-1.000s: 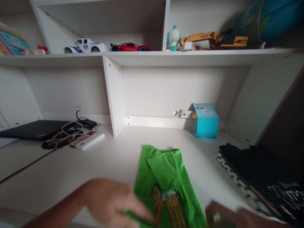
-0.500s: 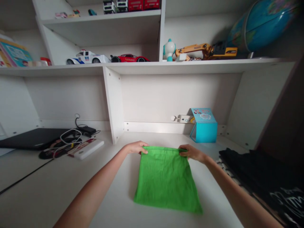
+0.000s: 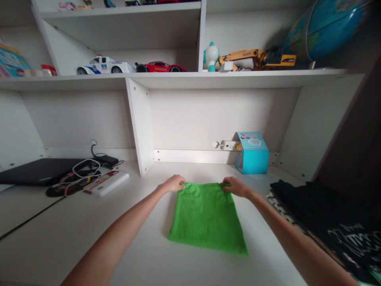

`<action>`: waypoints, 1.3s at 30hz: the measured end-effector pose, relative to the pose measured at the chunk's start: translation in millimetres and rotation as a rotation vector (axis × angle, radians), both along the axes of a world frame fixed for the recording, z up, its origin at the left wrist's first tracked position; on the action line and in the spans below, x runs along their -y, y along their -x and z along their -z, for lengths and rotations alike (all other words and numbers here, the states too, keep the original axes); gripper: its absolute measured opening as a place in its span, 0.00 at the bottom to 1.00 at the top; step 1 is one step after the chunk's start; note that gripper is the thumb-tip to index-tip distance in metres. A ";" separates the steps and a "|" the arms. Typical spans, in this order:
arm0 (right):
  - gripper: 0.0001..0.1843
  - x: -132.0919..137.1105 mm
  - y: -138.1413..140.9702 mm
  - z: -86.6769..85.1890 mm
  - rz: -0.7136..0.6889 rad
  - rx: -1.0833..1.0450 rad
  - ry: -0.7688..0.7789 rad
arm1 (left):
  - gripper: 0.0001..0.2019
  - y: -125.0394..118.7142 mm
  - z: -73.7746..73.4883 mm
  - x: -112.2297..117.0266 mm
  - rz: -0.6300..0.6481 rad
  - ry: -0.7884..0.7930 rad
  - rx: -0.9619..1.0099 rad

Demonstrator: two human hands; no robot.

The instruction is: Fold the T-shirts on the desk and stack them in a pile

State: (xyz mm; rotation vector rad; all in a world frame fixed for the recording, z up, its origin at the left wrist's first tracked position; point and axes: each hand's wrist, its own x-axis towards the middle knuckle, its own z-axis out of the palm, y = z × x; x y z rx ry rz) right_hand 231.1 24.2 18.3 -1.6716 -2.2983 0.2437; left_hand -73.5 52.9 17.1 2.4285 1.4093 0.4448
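Observation:
A green cloth point(image 3: 206, 218), roughly square and apparently folded, spreads over the white desk in front of me. Its kind of garment or bag cannot be told. My left hand point(image 3: 172, 184) is closed on the far left corner, thumb and fingers pinching the edge. At the far right corner, my right hand point(image 3: 236, 186) pinches the same edge. Between the two hands this far edge runs nearly straight, with small creases. The near edge of the cloth is slightly blurred and hangs or lies toward me; whether it touches the desk is hard to tell.
Dark folded clothes point(image 3: 321, 214) are stacked at the right. A blue desk calendar point(image 3: 255, 159) stands by a power strip point(image 3: 230, 145) at the back. To the left lie a black laptop point(image 3: 38, 171), cables and a white box point(image 3: 111, 183). Above, a shelf point(image 3: 175, 81) holds toys.
The cloth's near edge has shifted away from me and slightly left. Both hands keep their pinch, the right one a little further left. My view has tilted down slightly.

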 end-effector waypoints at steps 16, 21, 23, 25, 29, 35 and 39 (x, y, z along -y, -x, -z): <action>0.14 174.6 -23.6 -31.2 -0.261 -0.111 0.129 | 0.23 10.6 -46.7 103.7 0.248 -0.011 -0.237; 0.20 123.8 -36.4 5.4 -0.194 -0.083 -0.071 | 0.29 -38.4 -22.7 144.2 0.346 0.032 -0.138; 0.21 96.0 -37.7 23.1 -0.180 -0.056 -0.122 | 0.32 -70.2 -11.6 161.2 0.443 -0.009 -0.108; 0.20 77.3 -37.0 39.4 -0.170 -0.036 -0.123 | 0.35 -97.5 2.1 173.5 0.509 -0.070 -0.086; 0.20 80.9 -33.8 58.5 -0.102 0.018 -0.156 | 0.34 -117.1 19.0 179.8 0.480 -0.199 -0.090; 0.19 177.9 7.9 38.1 -0.118 0.040 -0.120 | 0.14 -69.8 8.8 150.2 0.286 -0.242 -0.149; 0.16 222.0 35.7 4.8 -0.355 -0.098 0.009 | 0.11 -38.2 10.6 125.4 0.141 -0.260 -0.175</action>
